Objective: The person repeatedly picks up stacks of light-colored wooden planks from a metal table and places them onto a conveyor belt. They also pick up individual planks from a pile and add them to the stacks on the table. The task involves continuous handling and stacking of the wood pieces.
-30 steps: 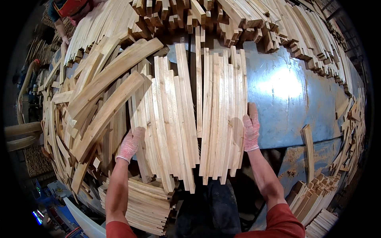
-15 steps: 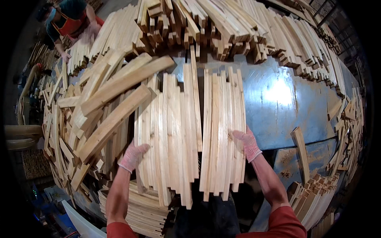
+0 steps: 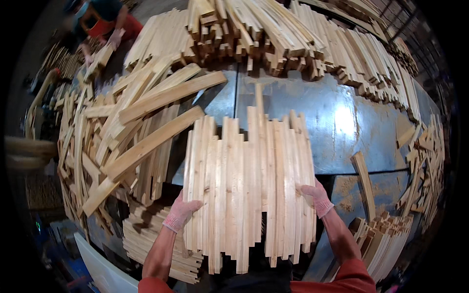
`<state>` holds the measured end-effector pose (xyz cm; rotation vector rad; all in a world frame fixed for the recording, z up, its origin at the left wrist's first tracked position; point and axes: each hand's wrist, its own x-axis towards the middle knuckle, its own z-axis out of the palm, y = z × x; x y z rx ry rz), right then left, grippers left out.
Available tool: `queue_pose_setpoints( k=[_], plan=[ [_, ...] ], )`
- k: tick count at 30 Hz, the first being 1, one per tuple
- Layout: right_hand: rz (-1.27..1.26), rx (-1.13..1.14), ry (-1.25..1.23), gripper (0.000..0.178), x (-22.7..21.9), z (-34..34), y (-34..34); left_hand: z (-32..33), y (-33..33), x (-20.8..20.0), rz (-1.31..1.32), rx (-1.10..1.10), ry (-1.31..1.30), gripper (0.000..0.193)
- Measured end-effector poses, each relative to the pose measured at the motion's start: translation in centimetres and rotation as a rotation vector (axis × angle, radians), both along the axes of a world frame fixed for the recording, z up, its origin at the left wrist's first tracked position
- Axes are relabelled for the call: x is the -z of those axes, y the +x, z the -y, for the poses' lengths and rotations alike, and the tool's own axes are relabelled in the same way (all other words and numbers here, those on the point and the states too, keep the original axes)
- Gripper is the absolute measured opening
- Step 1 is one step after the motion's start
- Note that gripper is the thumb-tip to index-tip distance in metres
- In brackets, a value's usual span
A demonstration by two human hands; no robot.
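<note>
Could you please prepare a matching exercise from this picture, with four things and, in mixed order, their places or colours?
1. left hand
2. right hand
3. metal tabletop
4. co-worker's apron

A. bluish-grey, with a bright reflection
B. at the right edge of the bundle of wooden strips
C. orange-red
D. at the bundle's left edge

Pairs: 1-D, 2-B, 3-A, 4-C

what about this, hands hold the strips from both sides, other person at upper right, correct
The other person is at upper left, not right, in the head view; the left hand and right hand do hold the strips from both sides.
</note>
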<state>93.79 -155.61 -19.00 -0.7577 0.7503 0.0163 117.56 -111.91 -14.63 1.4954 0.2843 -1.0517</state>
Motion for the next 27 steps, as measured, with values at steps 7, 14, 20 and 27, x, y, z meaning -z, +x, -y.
queue_pose_setpoints(
  k=[7,14,20,27],
  plan=[
    [-0.085,0.036,-0.183,0.073,-4.5,1.7,-4.5,3.2,-0.9,-3.8,0.067,0.060,-0.038,0.083],
    [0.096,-0.071,-0.348,0.063,-10.1,0.8,-1.5,-2.0,-4.0,-11.6,0.133,-0.123,-0.315,0.090],
    [0.410,-0.389,-0.371,0.064,-9.2,-3.8,6.5,-15.2,-13.8,-17.7,0.480,-0.365,-0.227,0.086],
    [0.706,-0.843,-0.211,0.084,-21.5,-27.4,7.2,-31.4,-37.3,-22.4,0.528,-0.777,-0.119,0.094]
  ],
)
